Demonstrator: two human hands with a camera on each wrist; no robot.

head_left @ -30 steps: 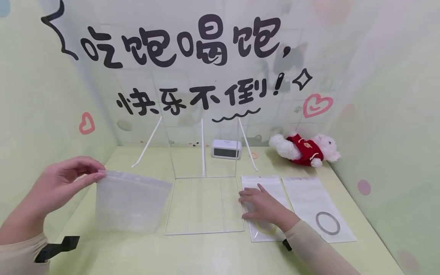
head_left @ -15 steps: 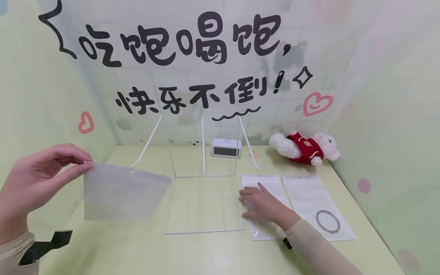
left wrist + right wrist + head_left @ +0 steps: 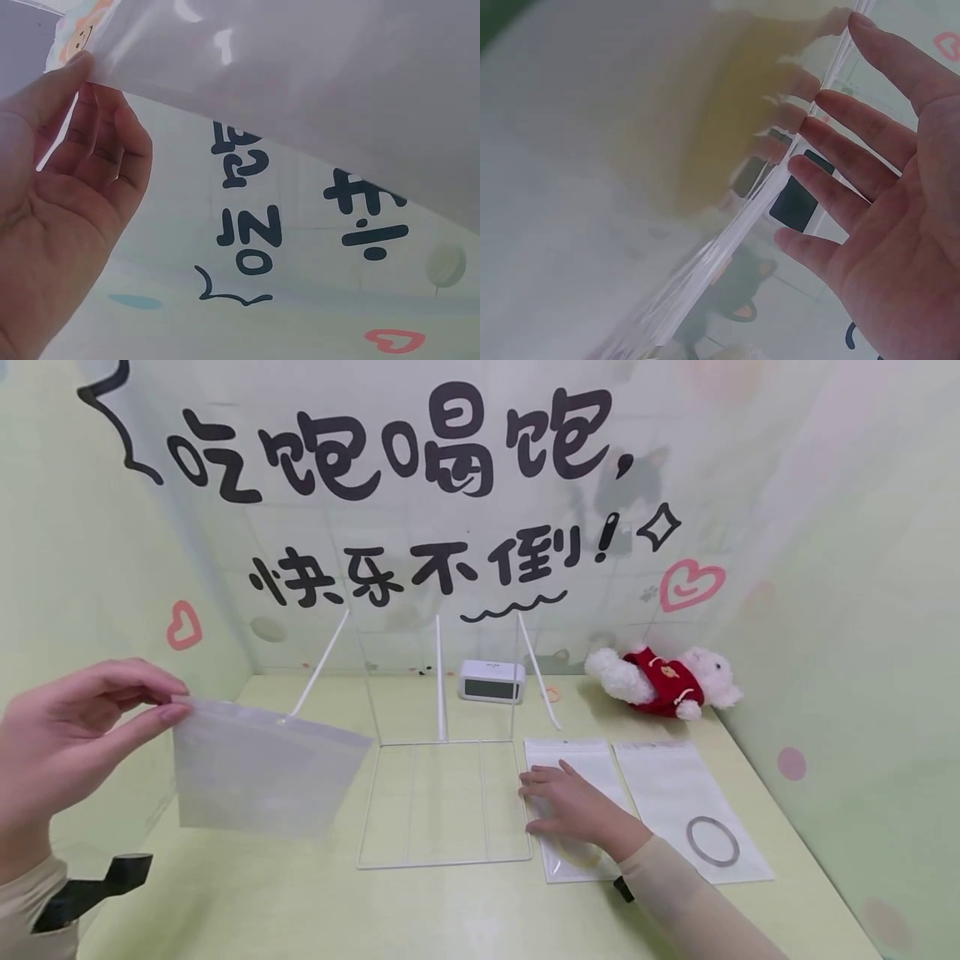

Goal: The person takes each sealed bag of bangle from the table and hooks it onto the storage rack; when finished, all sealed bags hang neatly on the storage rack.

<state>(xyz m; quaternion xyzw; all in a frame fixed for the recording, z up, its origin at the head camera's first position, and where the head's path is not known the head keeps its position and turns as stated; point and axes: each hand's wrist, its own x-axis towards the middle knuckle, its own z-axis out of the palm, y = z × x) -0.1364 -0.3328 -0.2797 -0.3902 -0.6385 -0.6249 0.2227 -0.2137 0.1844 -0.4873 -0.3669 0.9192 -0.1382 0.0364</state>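
My left hand (image 3: 90, 727) pinches a translucent zip bag (image 3: 255, 777) by its upper left corner, between thumb and fingers. The bag hangs in the air, its hole beside the tip of the left prong (image 3: 321, 662) of a white wire display rack (image 3: 442, 863); whether the prong is through the hole I cannot tell. My right hand (image 3: 573, 810) rests with fingers spread on a white-backed zip bag (image 3: 570, 753) lying right of the rack. A yellow ring (image 3: 581, 860) shows faintly in that bag, partly under the hand.
Another zip bag (image 3: 660, 785) with a grey ring (image 3: 722, 864) lies at the right. Behind the rack stands a white digital clock (image 3: 491, 681). A plush toy in red (image 3: 663, 681) lies at the back right. Printed walls enclose the table (image 3: 450, 918).
My left hand has moved left and up with the bag, bringing the bag's hole to the left prong's tip. The right hand stays on its bag.
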